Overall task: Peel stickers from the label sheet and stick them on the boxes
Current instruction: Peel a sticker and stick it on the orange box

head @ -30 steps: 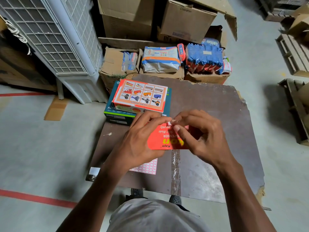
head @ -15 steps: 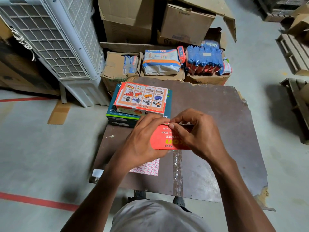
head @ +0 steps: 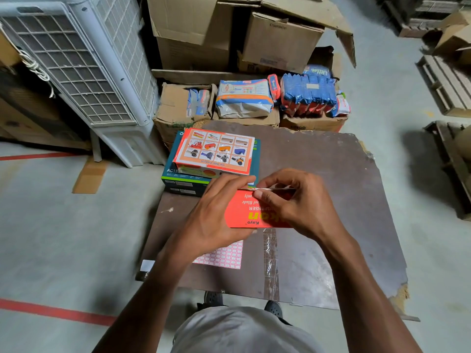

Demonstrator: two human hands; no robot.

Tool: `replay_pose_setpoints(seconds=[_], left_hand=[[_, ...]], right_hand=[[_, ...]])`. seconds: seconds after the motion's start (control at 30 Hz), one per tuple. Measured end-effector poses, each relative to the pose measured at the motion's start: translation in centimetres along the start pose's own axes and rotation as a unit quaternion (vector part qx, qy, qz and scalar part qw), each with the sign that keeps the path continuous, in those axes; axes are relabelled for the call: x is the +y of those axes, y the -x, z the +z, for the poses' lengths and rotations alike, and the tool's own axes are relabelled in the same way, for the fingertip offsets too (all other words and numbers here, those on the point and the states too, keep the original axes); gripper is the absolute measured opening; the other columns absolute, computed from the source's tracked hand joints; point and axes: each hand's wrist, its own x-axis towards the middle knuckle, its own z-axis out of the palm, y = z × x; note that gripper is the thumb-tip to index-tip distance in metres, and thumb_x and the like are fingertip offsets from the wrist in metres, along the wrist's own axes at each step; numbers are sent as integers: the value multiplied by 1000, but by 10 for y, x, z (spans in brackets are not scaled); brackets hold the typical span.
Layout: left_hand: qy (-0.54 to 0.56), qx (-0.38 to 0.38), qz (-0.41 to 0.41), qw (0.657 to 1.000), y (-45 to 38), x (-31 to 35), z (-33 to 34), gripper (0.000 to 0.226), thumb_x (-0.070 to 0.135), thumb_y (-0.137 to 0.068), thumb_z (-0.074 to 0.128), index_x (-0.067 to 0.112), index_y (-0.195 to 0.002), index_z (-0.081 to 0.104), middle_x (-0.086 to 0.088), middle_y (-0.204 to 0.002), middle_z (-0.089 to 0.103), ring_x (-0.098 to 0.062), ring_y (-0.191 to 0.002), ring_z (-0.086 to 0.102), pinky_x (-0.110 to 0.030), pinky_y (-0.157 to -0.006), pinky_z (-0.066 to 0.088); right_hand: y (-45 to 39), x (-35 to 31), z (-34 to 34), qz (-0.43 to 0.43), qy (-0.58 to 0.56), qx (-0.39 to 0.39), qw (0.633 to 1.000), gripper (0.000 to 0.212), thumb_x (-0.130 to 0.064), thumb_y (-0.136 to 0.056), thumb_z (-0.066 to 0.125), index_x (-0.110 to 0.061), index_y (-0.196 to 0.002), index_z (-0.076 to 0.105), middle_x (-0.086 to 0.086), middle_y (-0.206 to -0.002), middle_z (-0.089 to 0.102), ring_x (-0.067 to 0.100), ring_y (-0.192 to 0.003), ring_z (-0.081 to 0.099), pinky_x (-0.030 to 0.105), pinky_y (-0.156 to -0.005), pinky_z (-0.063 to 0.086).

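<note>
A red box [head: 244, 212] with yellow lettering is held above the brown board [head: 331, 187]. My left hand [head: 211, 220] grips the box's left side. My right hand [head: 295, 205] is curled round its right side, thumb and forefinger pressing a small white sticker at the box's far edge. The pink-and-white label sheet [head: 226, 256] lies flat on the board under my left wrist, partly hidden. At the board's far left corner an orange picture box [head: 216, 151] rests on a dark green box [head: 183, 179].
A white air cooler [head: 84, 72] stands at the left. Cardboard cartons [head: 204, 34] and blue packets [head: 305, 95] are stacked beyond the board. Wooden pallets [head: 446, 87] lie at the right. Red floor tape [head: 51, 312] runs at the lower left. My feet show under the board's near edge.
My right thumb and forefinger have slid along the box's far edge, pressing the white sticker down. The camera view shifted slightly; the box stays held in both hands.
</note>
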Motion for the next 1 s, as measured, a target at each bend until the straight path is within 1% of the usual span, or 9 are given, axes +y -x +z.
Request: replay_pose_setpoints(seconds=[0.13,0.3,0.43,0.53,0.6,0.67,0.77,0.9,1.0], left_hand=[[-12,8,26,1000,0,1,-1,78,49,-73,78,21,-141,52,6,-132,47,-10,-122,49,-10,-102,36],[-3,31,3,1000,0,2,-8,77,45,-70,81,19,-138,56,7,-132,47,-9,-122,50,-10,-101,38],[-4,38,3,999,-1,0,-10,77,42,-70,87,19,-136,57,7,-132,48,-4,-121,48,-7,-99,37],[-3,43,-7,999,0,-3,-12,77,34,-67,93,15,-134,59,3,-132,51,-2,-121,49,-6,-99,38],[15,46,-12,999,0,-7,-15,78,34,-66,93,14,-133,60,2,-132,52,-1,-123,51,-13,-102,40],[25,35,-16,999,-1,-9,-17,81,35,-65,93,16,-135,58,3,-133,51,-2,-125,51,-16,-103,41],[22,25,-26,999,-3,-10,-14,87,35,-66,93,18,-141,53,5,-136,48,-3,-127,49,-16,-105,41],[50,6,-67,996,-4,-12,-16,94,35,-66,95,27,-143,43,12,-138,48,-6,-129,50,-28,-104,47],[67,-6,-82,994,-3,-15,-18,92,39,-63,96,33,-136,41,15,-134,51,-2,-126,52,-22,-103,46]], right_hand=[[-1,-3,1,-8,-4,0,1000,17,-46,-86,79,-31,-93,78,-17,-98,75,4,-90,70,36,-77,62],[-1,2,-10,42,-93,0,995,45,-59,-78,73,-36,-117,75,-19,-124,67,-4,-108,62,16,-82,49],[4,4,-10,99,-230,-49,967,74,-59,-73,80,-51,-141,53,-19,-140,56,4,-111,66,27,-85,58],[10,8,-14,31,-251,-132,958,99,-30,-67,93,-44,-150,41,-26,-141,52,3,-119,64,21,-89,57],[12,14,-17,-11,-198,-179,964,122,-12,-60,97,-35,-157,28,-30,-143,45,-5,-123,58,10,-94,49],[10,18,-14,-28,-138,-175,974,136,-19,-54,101,-37,-159,17,-26,-152,33,-11,-127,52,7,-98,45],[6,21,-8,-18,-125,-136,983,136,-37,-50,102,-40,-158,19,-23,-155,34,-6,-132,50,19,-107,46],[6,23,-7,-21,-137,-96,986,117,-42,-52,97,-39,-148,29,-30,-140,46,-12,-124,53,10,-99,47],[6,27,-7,-19,-115,-93,989,105,-45,-54,95,-36,-142,38,-25,-133,57,-2,-121,59,24,-101,53]])
